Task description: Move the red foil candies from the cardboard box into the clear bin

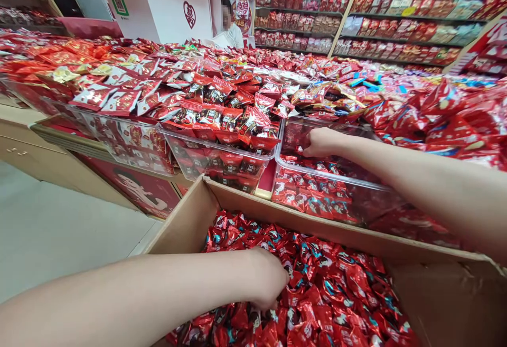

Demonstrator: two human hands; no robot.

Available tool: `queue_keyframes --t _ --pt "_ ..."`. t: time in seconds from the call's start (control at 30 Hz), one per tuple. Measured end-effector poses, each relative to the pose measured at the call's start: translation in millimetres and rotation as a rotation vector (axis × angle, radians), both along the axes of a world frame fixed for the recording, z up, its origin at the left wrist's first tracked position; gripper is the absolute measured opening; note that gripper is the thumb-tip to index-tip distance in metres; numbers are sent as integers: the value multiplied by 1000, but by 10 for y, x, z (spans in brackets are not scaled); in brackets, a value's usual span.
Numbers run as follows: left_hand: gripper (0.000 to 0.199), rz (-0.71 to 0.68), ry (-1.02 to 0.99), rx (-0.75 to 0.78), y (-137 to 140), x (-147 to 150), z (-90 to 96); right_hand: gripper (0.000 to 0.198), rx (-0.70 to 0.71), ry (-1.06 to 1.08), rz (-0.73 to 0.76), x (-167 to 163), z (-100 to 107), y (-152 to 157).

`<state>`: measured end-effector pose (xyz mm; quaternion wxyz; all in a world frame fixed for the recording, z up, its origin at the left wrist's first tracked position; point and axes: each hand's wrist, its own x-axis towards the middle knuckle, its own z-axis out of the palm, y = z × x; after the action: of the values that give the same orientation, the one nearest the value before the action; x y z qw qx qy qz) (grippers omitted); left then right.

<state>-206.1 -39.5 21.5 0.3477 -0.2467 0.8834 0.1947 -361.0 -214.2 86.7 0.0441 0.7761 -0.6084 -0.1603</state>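
Observation:
My left hand (267, 277) reaches into an open cardboard box (184, 228) filled with small red wrapped candies (317, 289). Its fingers curl down among the wrappers, closed as far as they show; what lies inside them is hidden. Farther forward, my right hand (321, 142) is inside a clear plastic bin (325, 175), knuckles bent and fingers drawn together. Its palm is turned out of sight, so I cannot make out what it holds. Similar red candies (303, 196) show through the lower front wall of that bin, below the hand.
Left of the right hand's bin stands a bin heaped with red and black packets (225, 117). More heaped candies (447, 109) rise at the right. The box's front edge meets the bins. Stocked shelves (412, 25) and a person (229, 33) are at the back.

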Motion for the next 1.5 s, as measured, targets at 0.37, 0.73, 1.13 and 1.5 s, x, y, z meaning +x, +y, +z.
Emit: queue_keyframes --t 0.37,0.73,1.13,1.5 --pt "37 -5 0 2 -11 -6 -8 21 210 -196 -179 76 -44 92" --pt "35 1 31 -18 -8 8 -72 22 315 -264 -121 6 -140 48" --pt "37 2 41 -35 -4 31 -45 29 171 -26 68 100 -39 74" --pt "25 -31 142 -126 -92 87 -423 20 -62 -165 227 13 478 105"
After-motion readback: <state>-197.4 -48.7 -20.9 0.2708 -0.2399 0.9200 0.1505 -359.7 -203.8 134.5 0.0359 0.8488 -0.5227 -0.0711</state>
